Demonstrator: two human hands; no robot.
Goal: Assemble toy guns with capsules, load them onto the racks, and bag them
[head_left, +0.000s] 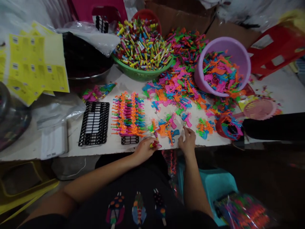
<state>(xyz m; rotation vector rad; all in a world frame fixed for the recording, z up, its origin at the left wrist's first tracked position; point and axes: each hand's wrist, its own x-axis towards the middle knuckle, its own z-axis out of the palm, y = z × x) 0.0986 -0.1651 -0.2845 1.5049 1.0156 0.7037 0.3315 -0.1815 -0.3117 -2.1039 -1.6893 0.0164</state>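
My left hand (145, 149) is closed around a small red and yellow tube (154, 145) near the table's front edge. Fingers of my right hand (187, 140) are pinched together beside a pink toy gun (187, 119); a small pale thing at the fingertips is too small to name. Between and beyond the hands lie loose orange, blue and pink toy guns (164, 129). To the left of them, orange, green and pink pieces stand in neat rows (128, 114) on a black rack (130, 140).
Another black rack (94, 124) lies left. Behind are a green basin (143, 74) of small tubes, a heap of toy guns (178, 82) and a purple bucket (238, 51). A red bowl (222, 129) and pink strainer (259, 109) sit right. Yellow label sheets (35, 63) are far left.
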